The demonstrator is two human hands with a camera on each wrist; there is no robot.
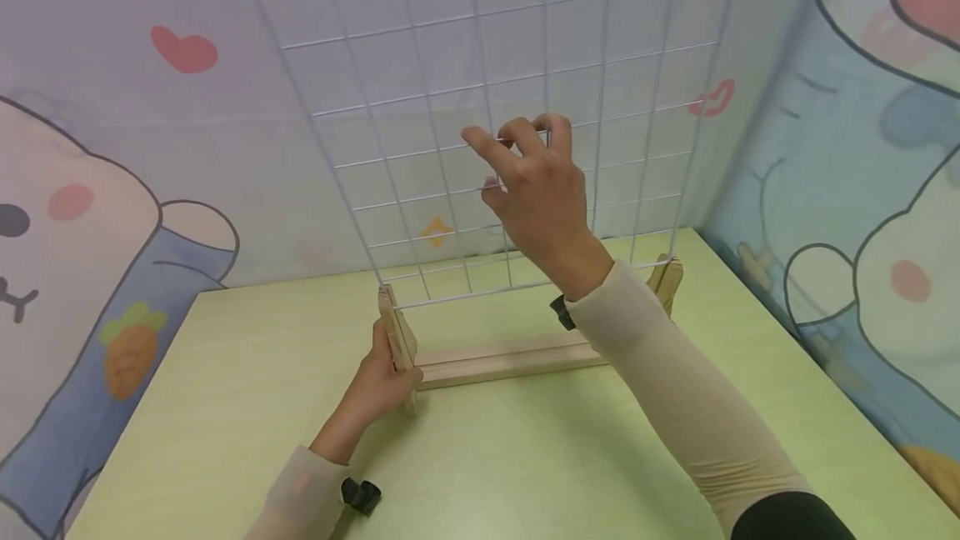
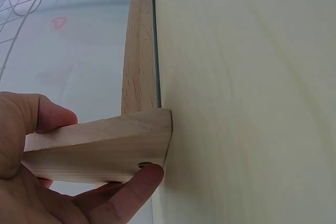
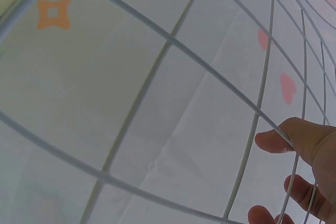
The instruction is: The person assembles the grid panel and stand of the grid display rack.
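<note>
A white wire grid panel (image 1: 414, 27) stands upright, leaning back, its lower corners at the two wooden side pieces of a stand. My right hand (image 1: 540, 198) holds the panel near its middle, fingers bent through the mesh. In the right wrist view, the thumb of that hand (image 3: 315, 145) lies against a wire (image 3: 170, 39) while other fingers pass behind. Low on the left, my left hand (image 1: 378, 382) grips the left wooden side piece (image 1: 399, 332). The left wrist view shows a fingertip beside a round hole (image 2: 146, 164) in that wooden piece.
Two pale wooden crossbars (image 1: 510, 362) join the left side piece to the right side piece (image 1: 667, 277), which my right forearm partly hides. The stand rests on a light yellow-green table (image 1: 262, 373). Behind it hangs a cartoon-printed backdrop (image 1: 247, 148), continuing along the right side.
</note>
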